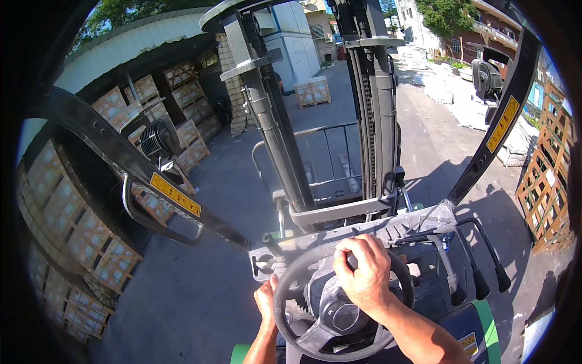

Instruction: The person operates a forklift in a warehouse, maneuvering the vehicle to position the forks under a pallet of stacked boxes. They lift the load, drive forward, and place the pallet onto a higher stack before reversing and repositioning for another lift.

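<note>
Steering wheel [346, 318], one, dark, at five o'clock in our view, on the steering column. Right hand [367, 270], ours, at the wheel's twelve o'clock: fingers closed about a dark spinner knob [351, 261] on the rim. Left hand [265, 298], ours, at the wheel's nine o'clock: fingers curled, thumb raised; we cannot tell whether they clamp anything. Control levers [480, 284], dark-knobbed, at four o'clock, apart from both hands. Mast [379, 115], upright, with a barred backrest [327, 155], toward twelve o'clock; beyond it, one slatted crate [312, 92] on the paving. Stacked crates [85, 233] at nine o'clock; a tall slatted stack [547, 173] at three. We judge the step in hand to be steering; the next move calls, we think, for a steady turn of the knob, with watch kept past the mast on both sides.
</note>
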A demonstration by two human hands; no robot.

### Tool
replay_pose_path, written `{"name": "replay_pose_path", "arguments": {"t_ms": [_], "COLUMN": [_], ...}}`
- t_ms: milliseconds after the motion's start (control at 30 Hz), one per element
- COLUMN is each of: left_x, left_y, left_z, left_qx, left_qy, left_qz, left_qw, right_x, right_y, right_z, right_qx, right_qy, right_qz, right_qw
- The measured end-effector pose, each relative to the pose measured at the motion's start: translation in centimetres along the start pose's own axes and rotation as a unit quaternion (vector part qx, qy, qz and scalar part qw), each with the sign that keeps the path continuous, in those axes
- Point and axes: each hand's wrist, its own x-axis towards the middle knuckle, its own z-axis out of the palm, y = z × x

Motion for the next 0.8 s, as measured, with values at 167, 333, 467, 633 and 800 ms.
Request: {"name": "replay_pose_path", "arguments": {"t_ms": [167, 333, 467, 633, 800], "left_x": [-1.3, -2.9, -3.9, -5.2, -6.9], "left_y": [1.5, 3.1, 4.3, 6.4, 9.1], "left_z": [1.4, 2.1, 3.6, 7.1, 10.5], "left_qx": [0.029, 0.075, 0.066, 0.059, 0.049], "left_qy": [0.028, 0.033, 0.040, 0.071, 0.077], "left_qz": [0.002, 0.018, -0.002, 0.004, -0.023], "left_qw": [0.999, 0.997, 0.997, 0.996, 0.996], "right_x": [0.7, 1.1, 1.4, 2.7, 4.1], "right_y": [1.0, 2.5, 4.5, 8.4, 12.0], "right_z": [0.3, -2.2, -3.8, -5.6, -8.1], "right_qx": [0.030, 0.042, 0.060, 0.077, 0.097], "right_qy": [0.010, 0.008, 0.001, -0.006, -0.019], "right_qz": [-0.016, -0.022, -0.025, -0.034, -0.044], "right_qw": [0.999, 0.999, 0.998, 0.996, 0.994]}}
